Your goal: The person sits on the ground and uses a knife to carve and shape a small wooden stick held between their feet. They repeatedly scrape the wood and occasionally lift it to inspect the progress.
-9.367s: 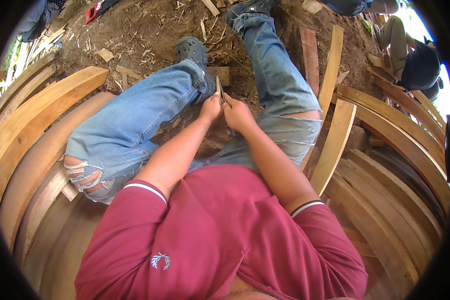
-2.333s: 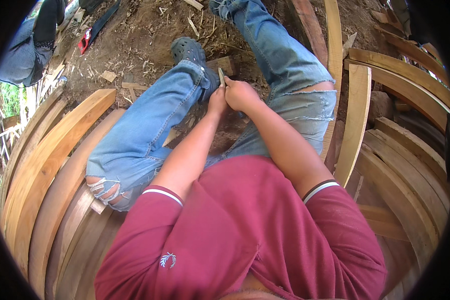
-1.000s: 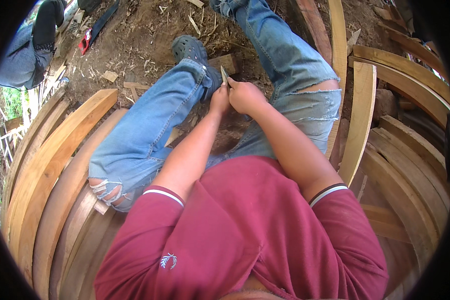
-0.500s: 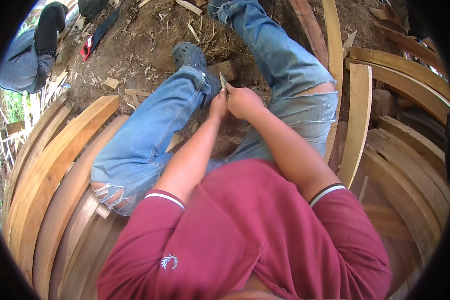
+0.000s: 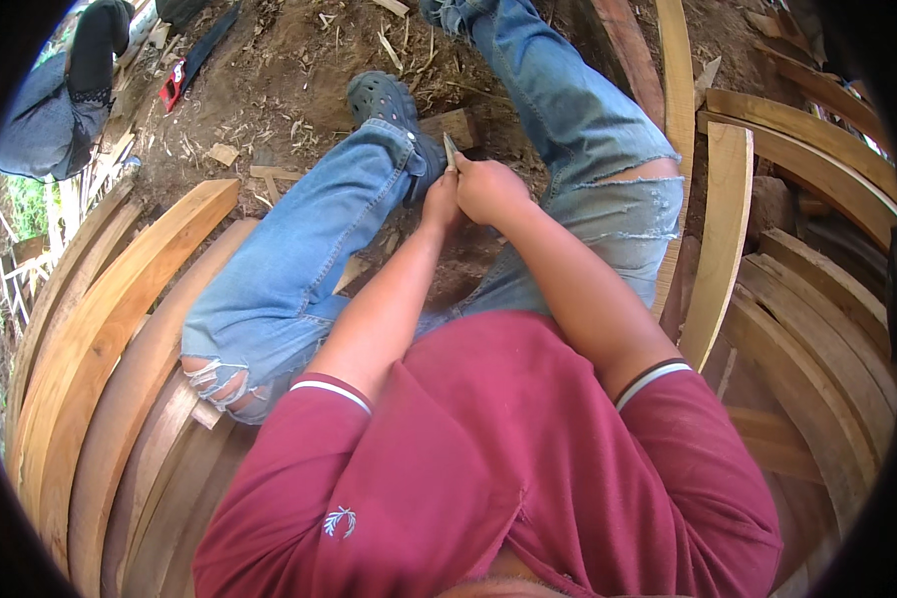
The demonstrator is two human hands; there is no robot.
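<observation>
Hands have crept slightly rightward toward upper centre since the earlier frame; left hand (image 5: 441, 199) and right hand (image 5: 488, 189) both close on a thin tool (image 5: 449, 152) over the wood block (image 5: 448, 126) beside the shoe (image 5: 384, 100); work looks unfinished; progress hidden.

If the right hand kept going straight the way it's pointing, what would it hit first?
The right hand points away from the body, toward the small wooden block on the dirt beside the grey clog. The block looks first in line, though depth is hard to judge.
</observation>
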